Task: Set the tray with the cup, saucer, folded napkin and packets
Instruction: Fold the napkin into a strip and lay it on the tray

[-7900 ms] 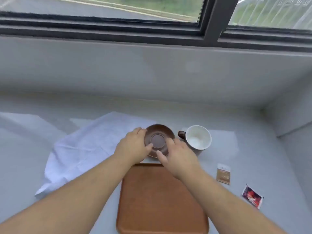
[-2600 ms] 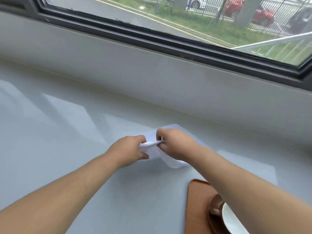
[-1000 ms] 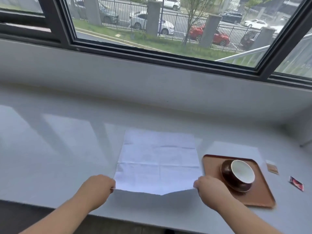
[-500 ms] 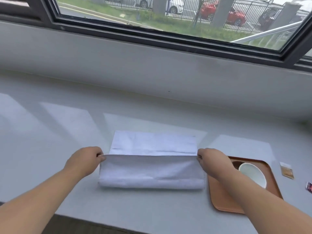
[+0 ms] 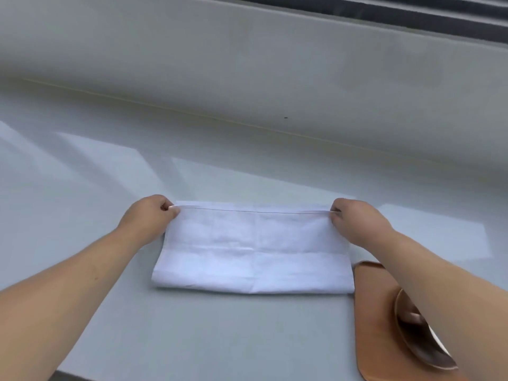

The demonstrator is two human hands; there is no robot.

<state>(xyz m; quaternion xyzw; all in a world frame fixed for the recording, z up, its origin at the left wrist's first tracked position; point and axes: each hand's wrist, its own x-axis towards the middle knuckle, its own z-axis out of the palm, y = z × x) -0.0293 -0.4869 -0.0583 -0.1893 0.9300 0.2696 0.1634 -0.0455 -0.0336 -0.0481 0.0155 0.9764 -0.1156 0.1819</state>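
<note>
The left hand (image 5: pixel 149 220) and right hand (image 5: pixel 354 220) each pinch a far corner of the white napkin (image 5: pixel 253 251), folded in half near the counter's front edge, just beside the brown tray (image 5: pixel 376 320); line the edges up, then press flat

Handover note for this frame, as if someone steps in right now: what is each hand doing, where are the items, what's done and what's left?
Left hand pinches the far left corner of the napkin; right hand pinches the far right corner.
Napkin lies on the counter, folded once in half, its near right corner at the tray.
Saucer sits on the tray, largely hidden by the right forearm; the cup cannot be made out.
Packets are out of view.
Left: finish folding, put the napkin on the tray, add the packets.
</note>
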